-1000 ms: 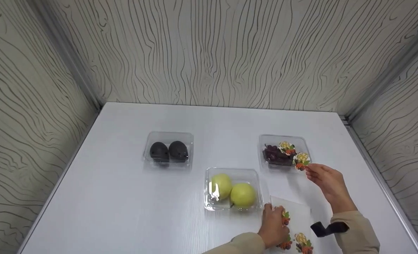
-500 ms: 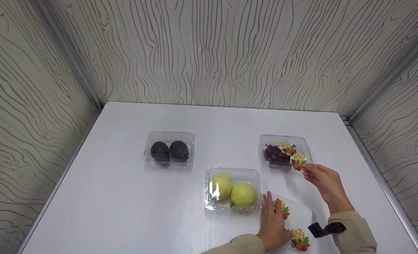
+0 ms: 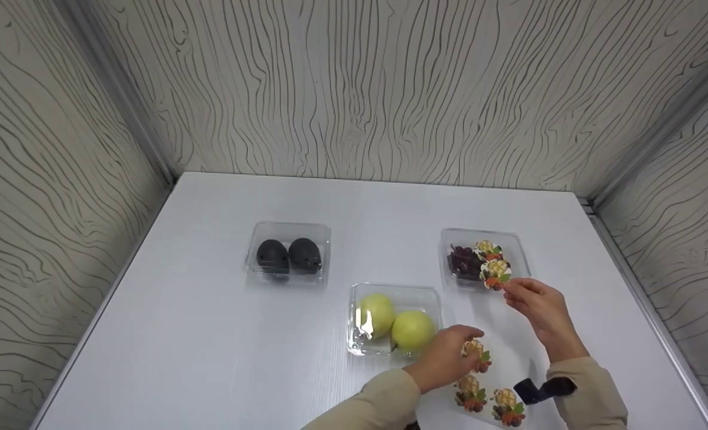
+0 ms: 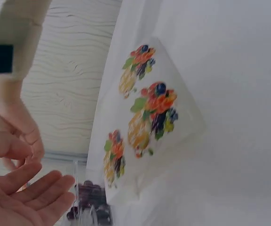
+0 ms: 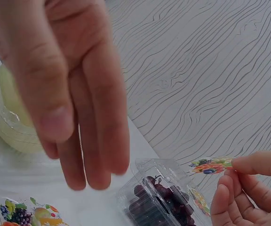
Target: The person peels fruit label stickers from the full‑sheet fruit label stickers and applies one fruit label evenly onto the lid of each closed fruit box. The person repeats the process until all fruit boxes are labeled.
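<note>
My right hand (image 3: 539, 307) pinches a fruit-print sticker (image 3: 495, 273) by its edge between thumb and fingertips. It is held close over the near right corner of a clear plastic box (image 3: 512, 239) of dark grapes (image 3: 463, 263). Another such sticker (image 3: 487, 249) lies on that box's lid. My left hand (image 3: 445, 360) hovers over a sticker sheet (image 4: 189, 125), its fingers loosely bent and holding nothing. Several printed fruit stickers (image 3: 508, 407) show on the sheet. In the right wrist view, the pinched sticker (image 5: 211, 165) is seen nearly edge-on.
A clear box (image 3: 354, 346) with two yellow-green, pear-like fruits (image 3: 413, 330) stands left of the sheet. Farther left is another box (image 3: 324, 233) holding two dark, egg-shaped fruits (image 3: 303, 255). Wood-patterned walls (image 3: 354, 89) enclose the white table (image 3: 210, 334).
My right hand has brought the sticker leftward over the grape box. The left hand has pushed along the sheet, spread its fingers, then lifted off it toward the left.
</note>
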`<action>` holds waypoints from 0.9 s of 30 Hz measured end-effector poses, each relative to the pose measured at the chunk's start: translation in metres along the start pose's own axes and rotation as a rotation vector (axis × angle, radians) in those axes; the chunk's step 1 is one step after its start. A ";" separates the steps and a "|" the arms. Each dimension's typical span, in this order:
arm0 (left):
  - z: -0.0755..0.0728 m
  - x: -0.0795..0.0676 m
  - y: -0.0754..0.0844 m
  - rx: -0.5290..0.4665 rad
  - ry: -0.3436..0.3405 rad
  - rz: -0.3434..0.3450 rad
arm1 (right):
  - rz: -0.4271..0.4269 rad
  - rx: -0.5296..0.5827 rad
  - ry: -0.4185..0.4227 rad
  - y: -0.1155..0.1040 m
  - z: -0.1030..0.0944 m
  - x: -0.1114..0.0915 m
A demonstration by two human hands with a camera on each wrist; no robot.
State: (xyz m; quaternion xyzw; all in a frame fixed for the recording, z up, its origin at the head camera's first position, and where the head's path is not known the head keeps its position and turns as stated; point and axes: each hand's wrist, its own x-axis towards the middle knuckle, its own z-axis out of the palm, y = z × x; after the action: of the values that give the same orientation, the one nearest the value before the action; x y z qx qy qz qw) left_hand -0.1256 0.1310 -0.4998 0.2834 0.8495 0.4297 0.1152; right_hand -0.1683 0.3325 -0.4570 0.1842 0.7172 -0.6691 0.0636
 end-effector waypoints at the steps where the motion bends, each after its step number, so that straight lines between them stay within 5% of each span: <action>1: -0.005 0.000 -0.002 -0.030 0.012 -0.014 | 0.003 -0.003 0.000 0.000 0.000 0.000; 8: -0.031 -0.004 -0.023 -0.198 0.143 -0.004 | 0.004 -0.023 0.001 0.002 0.002 0.001; 14: -0.055 -0.010 -0.039 -0.320 0.211 -0.053 | -0.064 -0.149 0.016 0.004 0.007 -0.001; 19: -0.077 -0.015 -0.051 -0.324 0.278 -0.097 | -0.110 -0.198 0.018 0.003 0.011 -0.002; 27: -0.106 -0.031 -0.083 -0.289 0.413 -0.070 | -0.106 -0.177 0.009 0.005 0.020 0.001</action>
State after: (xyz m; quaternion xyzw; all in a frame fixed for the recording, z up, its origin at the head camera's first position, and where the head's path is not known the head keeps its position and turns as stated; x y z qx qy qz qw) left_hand -0.1790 0.0035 -0.5034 0.1406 0.7942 0.5911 -0.0065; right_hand -0.1704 0.3129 -0.4637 0.1425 0.7825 -0.6047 0.0408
